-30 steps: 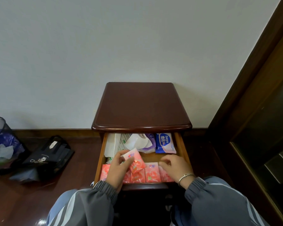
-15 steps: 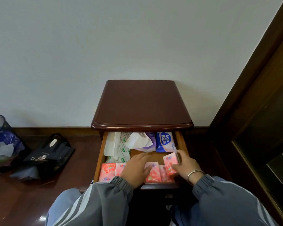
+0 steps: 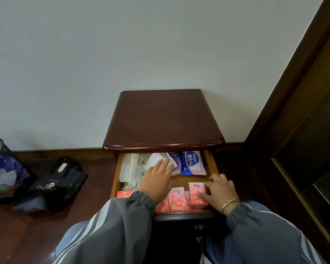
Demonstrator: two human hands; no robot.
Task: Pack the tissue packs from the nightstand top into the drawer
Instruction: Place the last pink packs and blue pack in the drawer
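Both hands are down in the drawer (image 3: 210, 161) now, and the nightstand top (image 3: 163, 119) shows no packs at all, so this looks like the tidying stage. To do it well, nudge the pink packs (image 3: 177, 199) snug against the front wall in one flat row, keeping fingers low so nothing tips. The left hand (image 3: 157, 180) lies spread and flat, fingertips on the white tissue (image 3: 156, 161) just ahead of it, gripping nothing. The right hand (image 3: 218, 191) is loosely curled, thumb pressing the rightmost pink pack (image 3: 196, 193) beside it, steadying rather than pinching. A blue pack (image 3: 191, 164) sits ahead of that hand, untouched.
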